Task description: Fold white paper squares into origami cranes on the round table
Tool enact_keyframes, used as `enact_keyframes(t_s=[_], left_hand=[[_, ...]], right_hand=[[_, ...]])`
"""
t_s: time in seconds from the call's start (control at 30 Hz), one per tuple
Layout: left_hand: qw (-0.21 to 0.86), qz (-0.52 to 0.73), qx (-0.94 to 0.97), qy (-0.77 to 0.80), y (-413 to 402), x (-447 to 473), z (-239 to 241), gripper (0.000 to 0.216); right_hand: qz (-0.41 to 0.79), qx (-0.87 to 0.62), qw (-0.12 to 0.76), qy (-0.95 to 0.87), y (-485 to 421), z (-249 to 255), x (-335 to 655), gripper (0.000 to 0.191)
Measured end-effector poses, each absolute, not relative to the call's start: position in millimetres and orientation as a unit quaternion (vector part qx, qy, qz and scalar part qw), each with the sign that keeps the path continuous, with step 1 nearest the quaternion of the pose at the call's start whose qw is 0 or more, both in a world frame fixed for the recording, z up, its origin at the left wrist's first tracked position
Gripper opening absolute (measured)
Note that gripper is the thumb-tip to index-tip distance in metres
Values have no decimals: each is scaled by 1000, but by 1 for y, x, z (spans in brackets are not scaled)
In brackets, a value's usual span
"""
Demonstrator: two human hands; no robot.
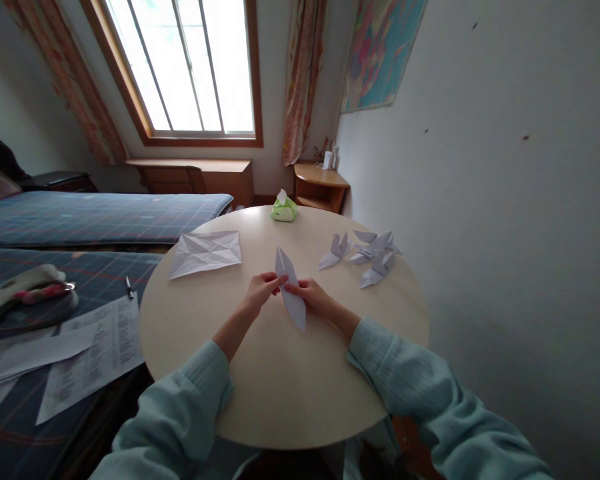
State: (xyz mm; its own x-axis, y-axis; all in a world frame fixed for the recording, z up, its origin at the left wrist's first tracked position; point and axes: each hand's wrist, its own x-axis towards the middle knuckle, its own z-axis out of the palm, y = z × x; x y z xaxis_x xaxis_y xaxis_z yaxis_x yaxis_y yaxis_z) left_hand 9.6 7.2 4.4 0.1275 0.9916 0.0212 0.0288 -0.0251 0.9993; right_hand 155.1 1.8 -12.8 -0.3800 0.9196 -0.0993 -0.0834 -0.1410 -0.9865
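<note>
A long, pointed piece of folded white paper (294, 309) is held over the middle of the round table (190, 360). My left hand (263, 289) pinches its left side, thumb on top. From the right, my right hand (311, 295) grips the same paper with its thumb across the front. The two thumbs nearly meet at the paper's middle. Several finished folded paper birds lie to the right; one paper bird (336, 251) stands a little apart from the clustered birds (377, 257). A creased white sheet (207, 252) lies flat at the left.
A green tissue pack (284, 208) stands at the table's far edge. Left of the table, a bed (110, 267) carries printed sheets (97, 347), a pen (129, 287) and a pale bag-like item (25, 293). A white wall (505, 233) rises close on the right.
</note>
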Motion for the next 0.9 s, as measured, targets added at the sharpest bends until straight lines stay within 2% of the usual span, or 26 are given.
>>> enact_keyframes(t_s=[0.3,0.5,0.63,0.77,0.9], left_hand=[[454,572,471,494,18,-6,7,30],[423,579,476,509,20,-7,4,30],[463,556,456,517,23,-9,1,31],[534,485,469,510,26,-11,-3,35],[558,433,523,477,23,-5,-9,36]], right_hand=[[663,-374,298,-576,-2,-8,156,35],[648,-390,276,-593,-3,-7,158,38],[633,-388,246,-623,-2,-10,158,41],[618,-390,303,-611,6,-11,159,50],[581,-408,391,-585,13,-9,163,40]])
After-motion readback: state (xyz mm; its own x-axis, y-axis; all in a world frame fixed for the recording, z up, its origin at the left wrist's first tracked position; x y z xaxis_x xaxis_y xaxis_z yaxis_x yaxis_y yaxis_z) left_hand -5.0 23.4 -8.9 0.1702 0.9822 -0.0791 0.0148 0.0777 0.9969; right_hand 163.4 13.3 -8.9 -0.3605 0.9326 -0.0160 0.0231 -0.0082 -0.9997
